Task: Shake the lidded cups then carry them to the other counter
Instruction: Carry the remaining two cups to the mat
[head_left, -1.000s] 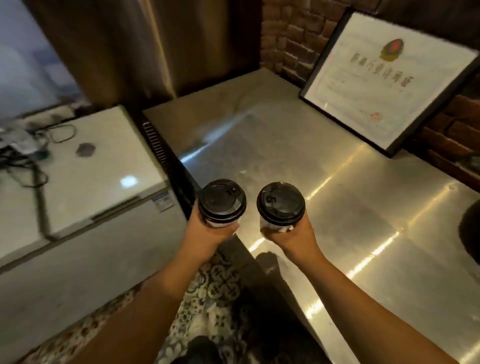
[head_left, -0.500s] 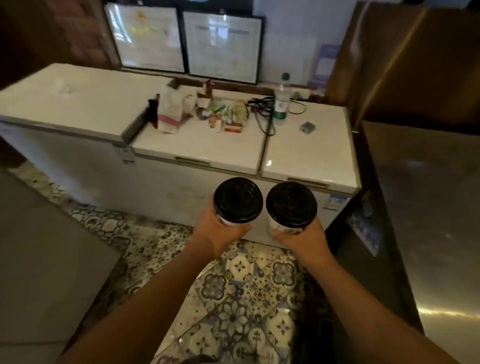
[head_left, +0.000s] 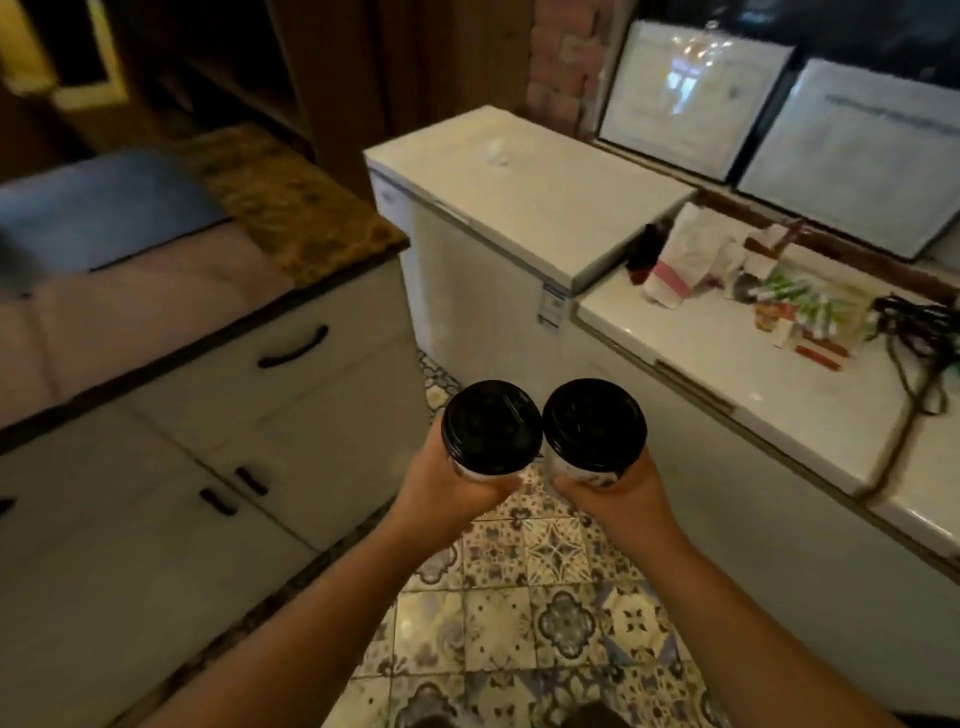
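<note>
Patterned tile floor (head_left: 556, 613). Left: white cabinet (head_left: 218, 467) w/ dark handles, dark-edged counter (head_left: 156, 306). Right: two white chest freezers (head_left: 524, 208), clutter & cables (head_left: 919, 338) on nearer one. Framed certificates (head_left: 691, 93) lean on brick wall (head_left: 566, 57). Dim, warm light

white chest freezers (head_left: 524, 192), patterned floor tiles (head_left: 550, 566).

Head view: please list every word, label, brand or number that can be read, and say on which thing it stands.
None can be read.
Two framed documents: print blurred.
Sticker on the chest freezer: too small.
Packets on the freezer lid: blurred.
Black cup lids: no legible marking.
</note>
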